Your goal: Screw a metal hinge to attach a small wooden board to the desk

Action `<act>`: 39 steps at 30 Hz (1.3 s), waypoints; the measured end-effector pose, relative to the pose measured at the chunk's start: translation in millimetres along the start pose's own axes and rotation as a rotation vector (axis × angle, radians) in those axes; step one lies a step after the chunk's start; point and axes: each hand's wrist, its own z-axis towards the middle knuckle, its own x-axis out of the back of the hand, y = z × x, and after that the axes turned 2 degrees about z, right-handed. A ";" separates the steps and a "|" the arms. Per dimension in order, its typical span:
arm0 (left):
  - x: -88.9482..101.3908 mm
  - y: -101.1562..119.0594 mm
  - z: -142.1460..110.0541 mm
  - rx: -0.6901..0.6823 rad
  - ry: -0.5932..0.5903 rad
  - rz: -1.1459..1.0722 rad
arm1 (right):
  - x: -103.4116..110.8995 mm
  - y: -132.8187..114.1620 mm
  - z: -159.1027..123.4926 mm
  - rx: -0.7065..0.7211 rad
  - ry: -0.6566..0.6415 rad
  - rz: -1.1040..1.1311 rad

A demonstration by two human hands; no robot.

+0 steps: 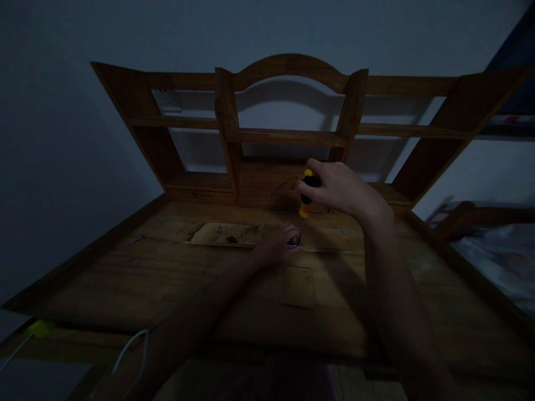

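My right hand point(332, 186) is wrapped round the yellow-and-black handle of a screwdriver point(305, 210), held upright with its shaft pointing down. Beside the screwdriver's tip, my left hand point(279, 242) rests low on the wooden desk point(167, 284), fingers curled at a small shiny metal piece point(293, 243). What exactly that piece is, and how the fingers grip it, is too dark to make out. To the left of my left hand runs a long cut-out point(223, 234) in the desktop, with rough, stained wood inside. A small square wooden piece point(297, 287) lies just in front.
A wooden shelf unit point(288, 136) rises at the desk's back against the wall. A short grey wire point(137, 239) lies on the left. A white cable point(140, 337) and a yellow item point(39, 328) are at the front left edge. Bedding point(497, 262) shows at right.
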 end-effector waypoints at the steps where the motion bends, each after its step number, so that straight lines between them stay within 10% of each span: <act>1: 0.4 0.3 0.0 -0.001 0.001 0.002 | 0.3 0.3 0.3 0.004 0.002 0.008; 39: 1.2 0.5 0.5 -0.005 -0.001 -0.008 | -4.3 6.6 0.4 0.049 0.029 0.100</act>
